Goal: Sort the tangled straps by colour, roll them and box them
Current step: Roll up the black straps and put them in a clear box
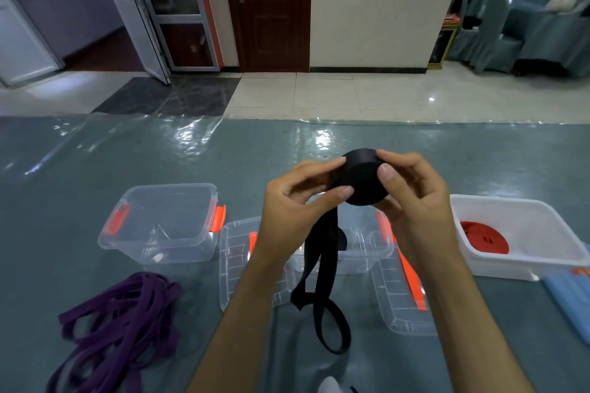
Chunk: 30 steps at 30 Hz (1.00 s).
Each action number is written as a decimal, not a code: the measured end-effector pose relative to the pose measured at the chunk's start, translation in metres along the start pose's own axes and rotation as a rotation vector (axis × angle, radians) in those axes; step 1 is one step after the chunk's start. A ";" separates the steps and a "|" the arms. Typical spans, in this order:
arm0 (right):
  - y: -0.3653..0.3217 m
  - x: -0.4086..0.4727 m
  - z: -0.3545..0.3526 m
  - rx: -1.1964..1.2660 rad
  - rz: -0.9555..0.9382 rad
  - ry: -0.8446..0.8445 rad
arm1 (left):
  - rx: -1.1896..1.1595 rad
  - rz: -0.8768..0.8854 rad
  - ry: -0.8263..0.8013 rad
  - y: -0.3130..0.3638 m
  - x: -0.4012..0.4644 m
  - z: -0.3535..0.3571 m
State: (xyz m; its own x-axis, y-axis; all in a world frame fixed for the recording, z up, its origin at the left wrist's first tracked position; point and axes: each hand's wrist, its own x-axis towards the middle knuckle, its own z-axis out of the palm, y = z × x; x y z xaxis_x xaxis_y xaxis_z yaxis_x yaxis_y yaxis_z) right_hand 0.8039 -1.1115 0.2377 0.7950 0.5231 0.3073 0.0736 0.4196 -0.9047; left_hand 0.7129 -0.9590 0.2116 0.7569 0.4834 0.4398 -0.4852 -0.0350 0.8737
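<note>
Item in hand: a black strap roll (362, 180), which you held above the table (79, 163), your left hand (297, 201) pinching its left side with thumb and fingers and your right hand (412, 188) clamped round its right side, its loose tail (322, 281) hanging to the near table. Items at rest: an open clear box (159, 223) at left, a tangled purple strap (118, 325) near left, clear lids (399, 297) beneath your hands, and a red strap roll (485, 238) lying in the white box (523, 226) at right.

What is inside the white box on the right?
The white box holds one rolled red strap lying flat near its left wall. The near wall hides the floor closest to the camera, so anything there cannot be seen.
</note>
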 end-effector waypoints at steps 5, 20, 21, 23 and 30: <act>-0.010 0.006 -0.011 -0.154 -0.018 -0.062 | 0.023 0.051 0.121 0.004 0.000 0.003; -0.005 0.001 -0.001 -0.190 -0.144 -0.087 | 0.047 0.008 -0.017 0.016 0.006 -0.004; -0.002 0.001 0.003 -0.194 -0.187 -0.065 | 0.063 0.002 -0.047 0.015 0.007 -0.006; 0.005 0.000 0.008 -0.170 -0.215 -0.039 | 0.101 -0.005 -0.078 0.014 0.007 -0.012; 0.009 0.005 -0.001 -0.199 0.003 -0.083 | 0.098 -0.028 0.054 0.011 0.001 -0.010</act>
State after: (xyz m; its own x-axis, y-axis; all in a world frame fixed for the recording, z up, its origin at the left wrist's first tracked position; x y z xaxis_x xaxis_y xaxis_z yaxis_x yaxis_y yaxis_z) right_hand 0.8096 -1.1061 0.2308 0.7436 0.5871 0.3199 0.1950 0.2673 -0.9437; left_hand 0.7039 -0.9499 0.2190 0.7437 0.5316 0.4054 -0.4173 -0.1047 0.9027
